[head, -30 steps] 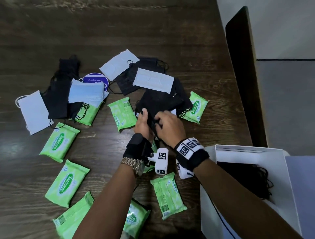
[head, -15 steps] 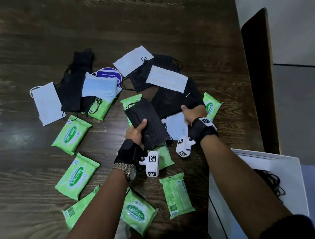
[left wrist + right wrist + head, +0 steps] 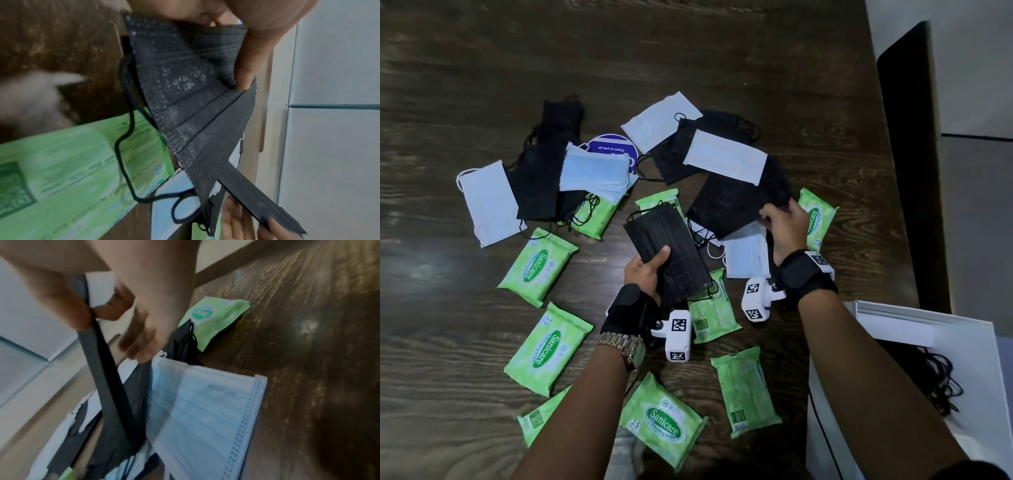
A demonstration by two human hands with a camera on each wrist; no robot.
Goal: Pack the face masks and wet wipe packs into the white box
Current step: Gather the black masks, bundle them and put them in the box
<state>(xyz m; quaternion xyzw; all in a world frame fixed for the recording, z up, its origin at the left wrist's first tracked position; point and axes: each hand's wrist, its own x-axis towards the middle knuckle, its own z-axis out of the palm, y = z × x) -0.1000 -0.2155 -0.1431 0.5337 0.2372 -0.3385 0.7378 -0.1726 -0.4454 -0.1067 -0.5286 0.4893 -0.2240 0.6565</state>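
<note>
My left hand (image 3: 649, 269) grips a stack of black pleated masks (image 3: 671, 250), thumb on top, lifted slightly above the table; the left wrist view shows the same black masks (image 3: 191, 97) with an ear loop hanging. My right hand (image 3: 770, 219) pinches the edge of another black mask (image 3: 732, 205) in the middle pile, seen as a dark strip (image 3: 98, 369) in the right wrist view. A light blue mask (image 3: 746, 253) (image 3: 205, 410) lies just under that hand. The white box (image 3: 969, 339) stands at the lower right with black masks (image 3: 935, 380) inside.
Several green wet wipe packs (image 3: 539, 265) lie scattered over the dark wooden table (image 3: 482, 68), mostly at the left and near me. White, blue and black masks (image 3: 595, 171) lie in heaps further back. A dark chair back (image 3: 911, 154) stands at the table's right edge.
My left hand has pulled the black mask stack out of the pile and holds it up. My right hand has moved right and away onto the other black mask and pinched it.
</note>
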